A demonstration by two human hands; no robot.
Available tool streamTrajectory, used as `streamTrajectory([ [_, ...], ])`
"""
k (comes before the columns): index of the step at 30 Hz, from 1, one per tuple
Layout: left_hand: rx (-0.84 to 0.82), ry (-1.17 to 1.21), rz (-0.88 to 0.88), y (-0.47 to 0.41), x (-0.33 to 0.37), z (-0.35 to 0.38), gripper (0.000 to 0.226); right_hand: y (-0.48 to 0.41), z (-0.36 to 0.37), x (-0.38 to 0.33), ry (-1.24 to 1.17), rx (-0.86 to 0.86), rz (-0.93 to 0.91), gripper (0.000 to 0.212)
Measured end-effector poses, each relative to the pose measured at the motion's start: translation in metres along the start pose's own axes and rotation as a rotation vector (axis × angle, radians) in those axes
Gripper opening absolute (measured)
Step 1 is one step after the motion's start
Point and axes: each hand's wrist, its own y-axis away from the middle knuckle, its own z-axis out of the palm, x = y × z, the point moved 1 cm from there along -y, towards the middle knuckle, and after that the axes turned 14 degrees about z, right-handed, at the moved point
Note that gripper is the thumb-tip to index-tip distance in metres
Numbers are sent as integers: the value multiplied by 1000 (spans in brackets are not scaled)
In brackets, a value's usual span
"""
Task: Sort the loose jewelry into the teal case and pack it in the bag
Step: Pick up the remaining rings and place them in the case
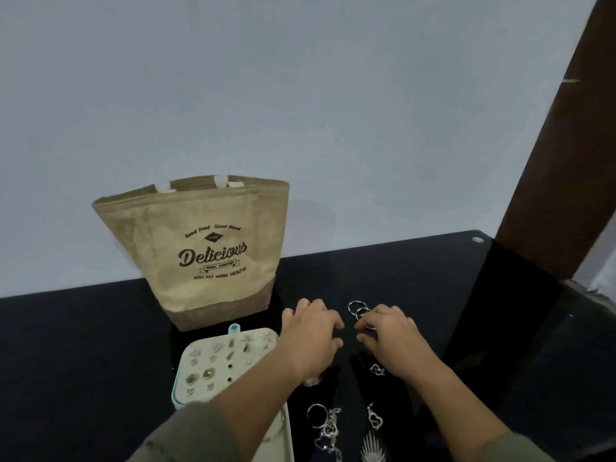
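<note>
"Delicious" on tan bag (200,235)

Olive-green left sleeve (181,438) and right sleeve (528,450) end up the forearm; left hand (311,338), right hand (391,335) bare.

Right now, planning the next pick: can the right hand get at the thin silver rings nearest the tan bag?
Probably yes: the thin silver rings lie just beyond the right hand, nothing between.

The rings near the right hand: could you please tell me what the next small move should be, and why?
Probably carry the ring that the right hand appears to pinch over to the teal case: other rings and pendants lie loose on the black table, and the case stands open to the left.
</note>
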Motion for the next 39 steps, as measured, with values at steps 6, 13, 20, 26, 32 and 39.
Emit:
streamTrajectory([
  [6,-91,-50,54,-68,-11,33,39,-49,8,36,0,-31,90,29],
  [13,-28,-118,109,-99,-28,56,35,-79,25,50,-113,-70,151,27],
  [20,15,-327,225,-102,-30,56,30,-84,30,42,-81,-73,208,18],
  [26,-13,-414,166,-97,-29,62,25,-77,17,43,-348,-88,326,17],
  [32,-17,-351,107,-73,-35,49,25,-37,2,33,-397,-129,325,15],
  [39,-55,-62,28,-31,-33,31,30,4,11,10,-288,-190,273,13],
])
